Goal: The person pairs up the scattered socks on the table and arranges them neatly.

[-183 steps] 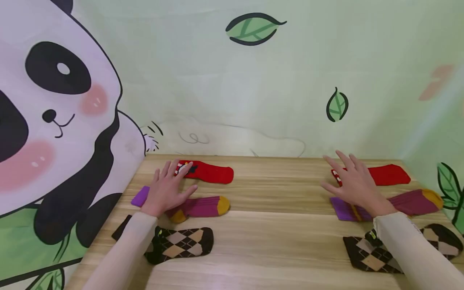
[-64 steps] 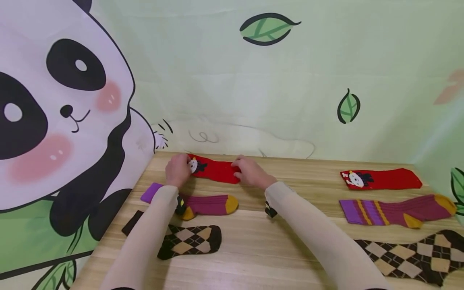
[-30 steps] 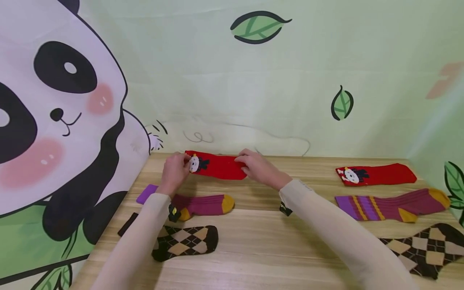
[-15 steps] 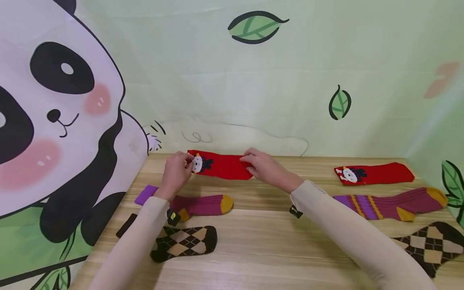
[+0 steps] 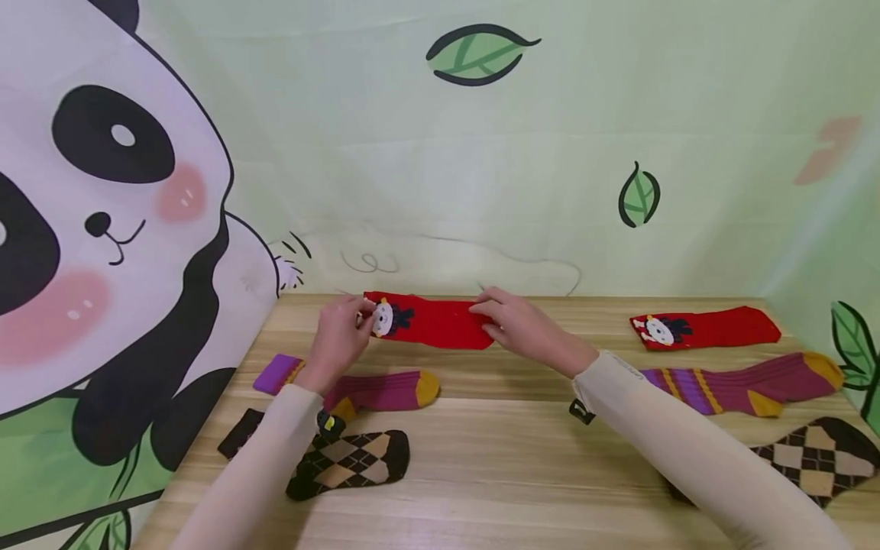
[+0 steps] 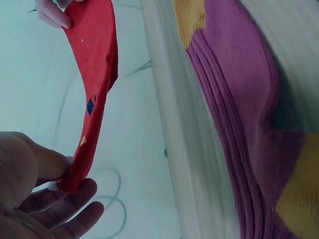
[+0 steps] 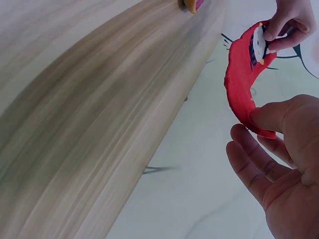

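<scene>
A red sock (image 5: 440, 321) with a white-and-black cartoon figure is stretched between both hands near the back of the wooden table. My left hand (image 5: 338, 338) pinches its patterned end between thumb and fingers. At the plain end, my right hand (image 5: 525, 327) pinches it the same way. Both wrist views show the red sock (image 6: 97, 84) raised off the surface and slightly bent. Just below the left hand lies a purple sock (image 5: 385, 389) with mustard heel and toe, partly covered by the wrist. Under the left forearm is a black-and-tan argyle sock (image 5: 357, 458).
On the right lie a second red sock (image 5: 729, 328), a second purple-and-mustard sock (image 5: 784, 382) and another argyle sock (image 5: 814, 458), partly behind the right forearm. A pale green cloth backdrop (image 5: 385, 168) with a panda print rises behind the wooden table (image 5: 481, 458).
From spread above the two sock groups, both hands came together on the left red sock and pinched its ends. It was lifted and has since shifted rightward, the hands moving with it.
</scene>
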Available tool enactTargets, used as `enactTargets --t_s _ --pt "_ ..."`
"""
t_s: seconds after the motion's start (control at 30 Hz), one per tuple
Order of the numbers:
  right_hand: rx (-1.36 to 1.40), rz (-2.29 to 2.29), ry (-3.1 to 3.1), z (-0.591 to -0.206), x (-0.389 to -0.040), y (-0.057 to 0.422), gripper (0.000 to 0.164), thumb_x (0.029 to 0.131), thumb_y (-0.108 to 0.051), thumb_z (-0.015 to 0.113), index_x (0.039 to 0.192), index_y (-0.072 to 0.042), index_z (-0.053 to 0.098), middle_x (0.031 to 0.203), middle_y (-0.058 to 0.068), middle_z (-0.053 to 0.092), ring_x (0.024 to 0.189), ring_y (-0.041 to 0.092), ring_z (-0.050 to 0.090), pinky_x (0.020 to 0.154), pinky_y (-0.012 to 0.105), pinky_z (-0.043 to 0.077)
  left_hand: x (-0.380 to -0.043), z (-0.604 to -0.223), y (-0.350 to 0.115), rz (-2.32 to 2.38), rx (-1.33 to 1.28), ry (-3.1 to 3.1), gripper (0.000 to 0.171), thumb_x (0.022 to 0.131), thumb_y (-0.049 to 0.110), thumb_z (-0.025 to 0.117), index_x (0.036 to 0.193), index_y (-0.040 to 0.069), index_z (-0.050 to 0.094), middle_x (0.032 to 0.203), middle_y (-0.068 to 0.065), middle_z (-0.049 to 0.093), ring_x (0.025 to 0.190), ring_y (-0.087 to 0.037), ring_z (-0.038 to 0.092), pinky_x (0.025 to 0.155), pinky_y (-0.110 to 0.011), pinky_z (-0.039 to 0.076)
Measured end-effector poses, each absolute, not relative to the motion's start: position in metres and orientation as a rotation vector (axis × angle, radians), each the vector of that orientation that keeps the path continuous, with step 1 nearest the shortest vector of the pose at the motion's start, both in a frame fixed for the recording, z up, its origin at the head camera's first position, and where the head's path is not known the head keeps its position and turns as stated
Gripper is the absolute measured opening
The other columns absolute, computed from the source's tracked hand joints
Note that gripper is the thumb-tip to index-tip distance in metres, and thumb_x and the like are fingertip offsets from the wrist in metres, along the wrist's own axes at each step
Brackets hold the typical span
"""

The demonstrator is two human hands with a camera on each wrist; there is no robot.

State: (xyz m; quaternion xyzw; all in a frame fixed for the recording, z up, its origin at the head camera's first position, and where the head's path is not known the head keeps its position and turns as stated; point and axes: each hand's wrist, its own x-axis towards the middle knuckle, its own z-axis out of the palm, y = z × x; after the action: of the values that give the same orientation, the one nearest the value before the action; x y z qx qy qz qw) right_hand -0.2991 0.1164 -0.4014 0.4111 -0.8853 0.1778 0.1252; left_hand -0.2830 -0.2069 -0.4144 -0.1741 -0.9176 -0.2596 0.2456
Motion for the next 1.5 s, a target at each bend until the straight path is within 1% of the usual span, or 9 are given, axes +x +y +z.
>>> enactTargets --t_s 0.23,0.53,0.77,0.87,1.07,1.2,1.3,1.43,1.5 --pt "1.192 0.523 -2.568 -0.405 -0.290 0.132 0.037 0.089 -0.001 0.078 0.125 0.002 0.070 0.126 0.015 0.063 0.109 0.027 0.066 0.092 0.037 0.058 -0.273 -0.416 -0.196 -0.735 -0.479 -2.526 0.011 0.091 0.001 0.075 0.101 -0.004 0.076 0.096 -0.017 0.072 0.083 -0.027 0.066 0.071 -0.038 0.061" --pt "1.218 0.531 -2.484 -0.411 -0.276 0.153 0.038 0.084 0.003 0.081 0.122 0.003 0.071 0.120 0.018 0.066 0.107 0.031 0.065 0.089 0.040 0.059 -0.260 -0.414 -0.177 -0.758 -0.572 -2.491 0.011 0.089 -0.001 0.077 0.100 -0.003 0.077 0.096 -0.015 0.071 0.083 -0.026 0.067 0.072 -0.036 0.061" --pt "1.218 0.538 -2.481 -0.409 -0.261 0.170 0.038 0.085 0.004 0.080 0.121 0.002 0.072 0.121 0.016 0.065 0.109 0.030 0.066 0.089 0.040 0.059 -0.252 -0.412 -0.165 -0.747 -0.618 -2.483 0.013 0.088 -0.001 0.078 0.101 -0.004 0.077 0.097 -0.016 0.071 0.082 -0.024 0.068 0.072 -0.035 0.061" --pt "1.223 0.537 -2.478 -0.409 -0.253 0.177 0.038 0.084 0.004 0.081 0.121 0.002 0.072 0.120 0.015 0.064 0.106 0.029 0.066 0.087 0.040 0.059 -0.248 -0.413 -0.160 -0.744 -0.632 -2.497 0.014 0.088 0.000 0.079 0.102 -0.004 0.077 0.098 -0.015 0.071 0.081 -0.023 0.068 0.071 -0.033 0.062" --pt "1.207 0.530 -2.513 -0.411 -0.236 0.193 0.040 0.082 0.001 0.084 0.121 0.000 0.073 0.120 0.012 0.064 0.106 0.025 0.066 0.085 0.037 0.060 -0.239 -0.416 -0.149 -0.744 -0.664 -2.529 0.013 0.088 0.001 0.079 0.100 -0.001 0.078 0.097 -0.013 0.072 0.082 -0.022 0.068 0.072 -0.031 0.061" --pt "1.196 0.529 -2.527 -0.414 -0.225 0.201 0.039 0.082 0.001 0.084 0.120 0.000 0.073 0.120 0.011 0.065 0.105 0.024 0.067 0.084 0.036 0.060 -0.231 -0.417 -0.140 -0.759 -0.685 -2.540 0.014 0.086 0.001 0.081 0.100 0.000 0.078 0.097 -0.012 0.072 0.077 -0.019 0.065 0.069 -0.029 0.060" --pt "1.175 0.522 -2.538 -0.417 -0.217 0.208 0.040 0.082 0.002 0.084 0.120 0.000 0.073 0.119 0.012 0.065 0.104 0.025 0.068 0.082 0.036 0.061 -0.226 -0.418 -0.134 -0.759 -0.718 -2.539 0.014 0.086 0.002 0.082 0.099 0.001 0.078 0.098 -0.011 0.073 0.075 -0.016 0.066 0.068 -0.026 0.059" --pt "1.149 0.517 -2.546 -0.420 -0.208 0.217 0.041 0.081 0.003 0.084 0.120 0.000 0.073 0.119 0.013 0.065 0.102 0.026 0.069 0.080 0.036 0.061 -0.219 -0.420 -0.126 -0.789 -0.764 -2.533 0.013 0.086 0.002 0.082 0.098 0.000 0.078 0.096 -0.010 0.073 0.074 -0.014 0.066 0.065 -0.022 0.058" --pt "1.142 0.511 -2.551 -0.421 -0.204 0.221 0.041 0.080 0.003 0.084 0.119 0.000 0.073 0.119 0.012 0.066 0.101 0.025 0.068 0.080 0.036 0.061 -0.215 -0.421 -0.123 -0.821 -0.778 -2.538 0.012 0.085 0.001 0.082 0.097 -0.001 0.078 0.095 -0.011 0.073 0.073 -0.013 0.065 0.063 -0.023 0.057"
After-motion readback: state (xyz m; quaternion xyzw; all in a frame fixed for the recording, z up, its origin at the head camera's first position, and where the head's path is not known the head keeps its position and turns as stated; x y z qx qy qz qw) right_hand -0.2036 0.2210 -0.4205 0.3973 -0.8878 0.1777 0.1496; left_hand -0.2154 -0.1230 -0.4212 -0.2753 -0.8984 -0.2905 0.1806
